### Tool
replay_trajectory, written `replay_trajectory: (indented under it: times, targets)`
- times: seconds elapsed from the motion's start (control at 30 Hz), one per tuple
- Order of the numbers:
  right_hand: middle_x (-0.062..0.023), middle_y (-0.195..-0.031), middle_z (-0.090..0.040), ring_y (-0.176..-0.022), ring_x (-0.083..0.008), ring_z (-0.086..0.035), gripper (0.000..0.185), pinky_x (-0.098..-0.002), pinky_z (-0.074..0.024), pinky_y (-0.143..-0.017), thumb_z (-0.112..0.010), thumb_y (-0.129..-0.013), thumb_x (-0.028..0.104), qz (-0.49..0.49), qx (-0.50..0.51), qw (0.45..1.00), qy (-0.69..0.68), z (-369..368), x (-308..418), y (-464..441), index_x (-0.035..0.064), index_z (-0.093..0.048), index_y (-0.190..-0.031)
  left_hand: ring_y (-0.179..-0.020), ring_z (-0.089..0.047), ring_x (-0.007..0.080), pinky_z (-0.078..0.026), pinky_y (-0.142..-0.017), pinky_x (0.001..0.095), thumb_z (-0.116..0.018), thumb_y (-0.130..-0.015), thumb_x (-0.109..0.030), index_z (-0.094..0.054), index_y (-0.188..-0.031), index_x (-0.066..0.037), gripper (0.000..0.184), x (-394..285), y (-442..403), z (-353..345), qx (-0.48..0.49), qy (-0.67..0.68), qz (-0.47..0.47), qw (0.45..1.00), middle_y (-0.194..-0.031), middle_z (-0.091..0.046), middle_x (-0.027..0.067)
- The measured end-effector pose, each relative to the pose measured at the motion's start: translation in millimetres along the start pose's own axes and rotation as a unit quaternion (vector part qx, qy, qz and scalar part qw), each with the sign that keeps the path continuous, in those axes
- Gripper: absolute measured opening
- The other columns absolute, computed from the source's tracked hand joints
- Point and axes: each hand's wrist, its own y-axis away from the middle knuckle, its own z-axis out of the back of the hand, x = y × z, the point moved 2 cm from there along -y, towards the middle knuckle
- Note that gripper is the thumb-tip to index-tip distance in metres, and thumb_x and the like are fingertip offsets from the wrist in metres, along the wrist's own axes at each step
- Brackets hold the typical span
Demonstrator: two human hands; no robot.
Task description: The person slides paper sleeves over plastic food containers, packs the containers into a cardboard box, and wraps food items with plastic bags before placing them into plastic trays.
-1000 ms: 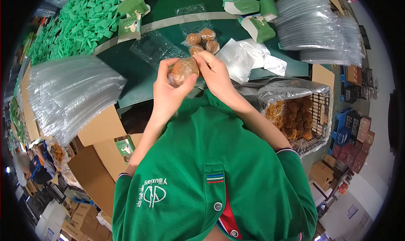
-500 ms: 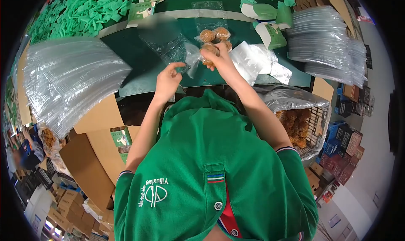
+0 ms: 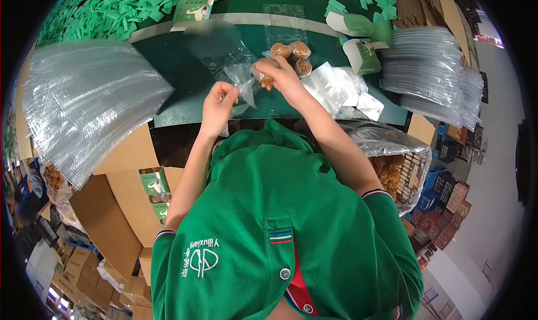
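My right hand [image 3: 280, 82] is closed around a round brown baked piece [image 3: 264, 70] in clear wrapping, held above the green table. Several similar brown rounds [image 3: 301, 51] lie just beyond it by a clear plastic tray [image 3: 284, 24]. My left hand [image 3: 219, 102] is nearer my body, its thumb and fingers pinched together; what they hold, if anything, cannot be made out. Between the hands is a crumpled clear plastic bag [image 3: 242, 83], close to the left fingertips. Right of my right hand lie silvery white packets [image 3: 336, 87].
Stacks of clear plastic trays stand left [image 3: 92, 101] and right [image 3: 423, 68]. Green pieces [image 3: 112, 12] are heaped at the far left. Open green cartons [image 3: 361, 54] lie at the right. A lined crate [image 3: 417, 171] of brown food sits beside my right arm, a cardboard box [image 3: 106, 219] at my left.
My right hand has moved slightly left with the wrapped round, toward the plastic bag. The left hand's index finger, extended before, is now curled in against the thumb.
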Motion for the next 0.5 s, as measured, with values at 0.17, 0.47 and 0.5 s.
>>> replay_trajectory:
  times: [0.17,0.47,0.5]
  targets:
    - [-0.0118,-0.085,-0.059,-0.07,-0.0177,-0.06,0.046,-0.027,-0.0478,-0.06,-0.066,-0.075,0.033,0.024,0.006,0.983,0.184,0,18,-29,-0.0048,-0.05,-0.096,-0.062,-0.042,0.0033,-0.034,-0.054,0.0191,-0.054,-0.09,-0.015,-0.052,-0.084,-0.006,0.011,3,9,11,0.032,-0.121,0.015,0.992,-0.073,-0.049,-0.0042]
    - [-0.0283,-0.101,-0.054,-0.092,-0.0425,-0.057,0.059,-0.0455,-0.0481,-0.079,-0.063,-0.074,0.041,0.096,-0.041,0.841,0.531,-22,-35,-62,-0.004,-0.044,-0.106,-0.074,-0.057,0.0297,-0.046,-0.064,0.0378,-0.057,-0.082,-0.014,-0.051,-0.088,-0.006,0.012,34,6,-4,0.084,-0.395,-0.058,0.913,-0.087,-0.054,0.0094]
    - [-0.0282,-0.1,-0.054,-0.091,-0.0421,-0.058,0.058,-0.0455,-0.0486,-0.078,-0.063,-0.074,0.041,0.11,-0.046,0.833,0.54,-24,-36,-61,-0.0038,-0.044,-0.106,-0.075,-0.058,0.0308,-0.046,-0.064,0.0393,-0.056,-0.082,-0.015,-0.051,-0.088,-0.007,0.012,39,3,-1,0.074,-0.415,-0.057,0.905,-0.088,-0.055,0.009]
